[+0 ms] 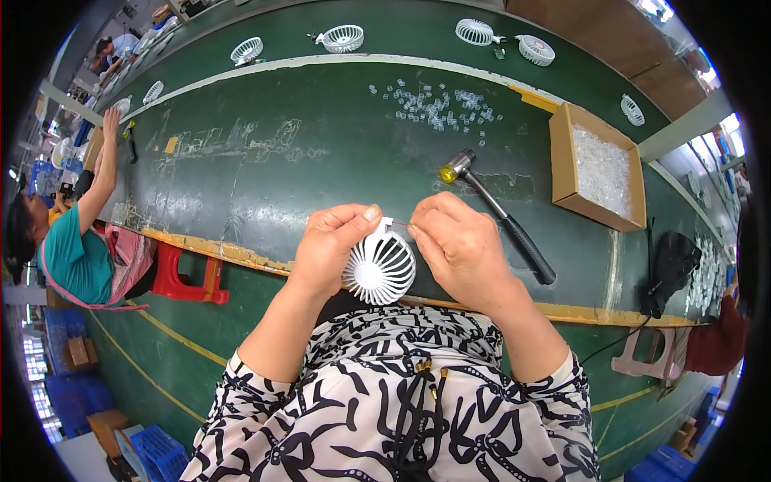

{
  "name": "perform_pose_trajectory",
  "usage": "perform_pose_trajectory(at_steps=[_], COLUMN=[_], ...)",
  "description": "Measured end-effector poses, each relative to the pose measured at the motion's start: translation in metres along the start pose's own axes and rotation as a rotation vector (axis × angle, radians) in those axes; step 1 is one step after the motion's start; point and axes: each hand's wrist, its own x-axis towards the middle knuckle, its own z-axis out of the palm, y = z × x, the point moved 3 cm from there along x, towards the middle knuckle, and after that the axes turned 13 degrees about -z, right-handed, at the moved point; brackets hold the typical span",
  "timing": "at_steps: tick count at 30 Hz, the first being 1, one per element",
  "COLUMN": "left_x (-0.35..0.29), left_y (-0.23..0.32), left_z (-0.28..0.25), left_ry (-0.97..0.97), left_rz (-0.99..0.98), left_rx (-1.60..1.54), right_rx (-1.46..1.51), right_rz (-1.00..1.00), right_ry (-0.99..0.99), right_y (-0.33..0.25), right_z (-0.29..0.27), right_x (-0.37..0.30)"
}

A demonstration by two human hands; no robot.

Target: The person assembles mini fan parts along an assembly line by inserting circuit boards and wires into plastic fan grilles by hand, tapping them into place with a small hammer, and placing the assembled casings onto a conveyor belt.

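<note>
Hand on the left (328, 241) gripped a white fan cage (375, 274) by its neck (387, 223), at the worktop's (337, 173) near edge.
Cage was probably light and stiff, kinda fragile being slim-ribbed, so neck seemed safest tbh. Right hand (459, 245) pinched a thin dark piece (401, 223) just beside it.

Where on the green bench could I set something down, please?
Bare green bench lies between the pale scuff marks and the scattered clear pieces, running toward the left hand and its white fan. It is crowded to the right, with the mallet and the open carton.
</note>
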Motion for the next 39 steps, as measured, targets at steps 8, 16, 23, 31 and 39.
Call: perform_pose_trajectory(at_steps=[8,16,23,31,39], left_x=[0.014,0.075,0.048,0.021,0.024], left_y=[-0.014,0.011,0.014,-0.015,-0.021], left_z=[0.019,0.022,0.018,0.012,0.01], left_ry=[-0.081,-0.008,0.434,0.527,0.534], left_rz=[-0.078,-0.138,0.686,0.6,0.627], left_rx=[-0.042,0.357,1.031,1.121,1.141], right_rx=[0.069,-0.487,-0.369,-0.156,-0.259], right_rz=[0.042,0.26,0.454,0.163,0.007], right_ry=[0.011,0.015,-0.124,0.048,0.191], right_y=[0.012,0.05,0.075,0.025,0.012], right_z=[0.0,-0.041,-0.045,-0.026,-0.027], right_x=[-0.012,-0.029,-0.067,-0.021,-0.002])
